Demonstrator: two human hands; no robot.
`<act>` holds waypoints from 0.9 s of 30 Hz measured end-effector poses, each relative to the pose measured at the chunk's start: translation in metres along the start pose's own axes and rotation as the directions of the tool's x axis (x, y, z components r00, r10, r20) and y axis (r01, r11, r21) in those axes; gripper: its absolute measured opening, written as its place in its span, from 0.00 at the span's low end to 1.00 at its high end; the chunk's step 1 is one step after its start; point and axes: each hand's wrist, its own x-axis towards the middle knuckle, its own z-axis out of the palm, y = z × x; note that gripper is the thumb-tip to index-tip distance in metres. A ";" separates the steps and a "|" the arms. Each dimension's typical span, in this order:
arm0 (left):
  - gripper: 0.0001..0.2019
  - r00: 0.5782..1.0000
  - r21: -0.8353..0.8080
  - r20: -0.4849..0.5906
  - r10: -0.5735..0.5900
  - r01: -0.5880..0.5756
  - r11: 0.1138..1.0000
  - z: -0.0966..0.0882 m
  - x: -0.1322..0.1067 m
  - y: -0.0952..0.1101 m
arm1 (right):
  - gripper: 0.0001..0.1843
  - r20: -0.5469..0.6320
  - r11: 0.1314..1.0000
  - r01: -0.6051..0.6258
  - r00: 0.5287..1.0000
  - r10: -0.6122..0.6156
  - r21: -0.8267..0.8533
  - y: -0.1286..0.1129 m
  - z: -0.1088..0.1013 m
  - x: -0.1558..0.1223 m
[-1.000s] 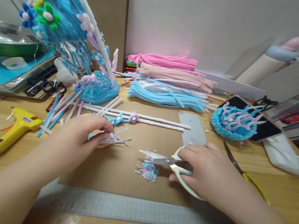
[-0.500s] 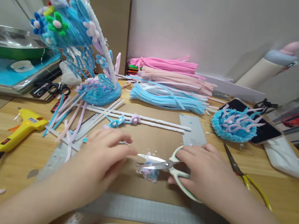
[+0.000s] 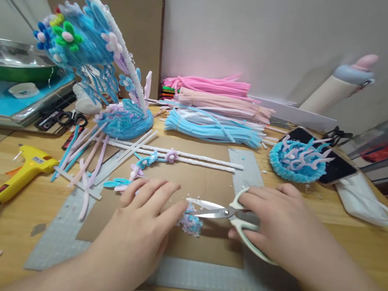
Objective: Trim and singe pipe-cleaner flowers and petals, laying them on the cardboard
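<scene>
My right hand grips scissors with pale handles, its fingers through the loops. Their blades are slightly parted and point left, over a small heap of blue and lilac fuzzy clippings. At the left edge of this heap is my left hand, palm down, fingers bent and apart, with nothing visible in them. The thumb side comes close to the clippings; whether it touches them I cannot tell. Beneath both lies a cardboard sheet. Just beyond my left hand are blue leaf-shaped pieces and a lilac flower.
A yellow glue gun lies left, beside loose pipe cleaners. A blue flowered lamp-shaped craft stands behind. Pipe-cleaner bundles lie at the back. On the right are a blue fuzzy dish and a phone.
My left hand has moved right and closer to the clippings, uncovering the blue leaf pieces and lilac flower. My right hand still holds the scissors, shifted slightly right. The view has shifted a little.
</scene>
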 end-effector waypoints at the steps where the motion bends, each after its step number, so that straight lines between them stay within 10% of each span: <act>1: 0.27 1.000 0.006 0.003 0.008 -0.008 1.000 0.001 0.002 0.001 | 0.14 -0.007 1.000 0.007 1.000 -0.007 0.003 0.000 -0.001 0.000; 14: 0.10 0.999 0.025 0.046 -0.022 0.021 0.999 0.002 0.029 -0.011 | 0.16 0.008 0.999 -0.026 1.000 0.027 -0.044 0.011 -0.004 -0.008; 19: 0.06 0.977 0.075 0.060 -0.204 0.199 0.977 -0.003 0.066 -0.037 | 0.13 0.044 0.999 -0.029 0.999 0.030 -0.042 0.006 -0.002 -0.005; 27: 0.16 0.927 -0.095 0.212 -0.311 0.336 0.937 0.018 0.099 -0.072 | 0.14 0.074 0.998 -0.056 0.996 0.057 -0.011 0.001 -0.002 0.000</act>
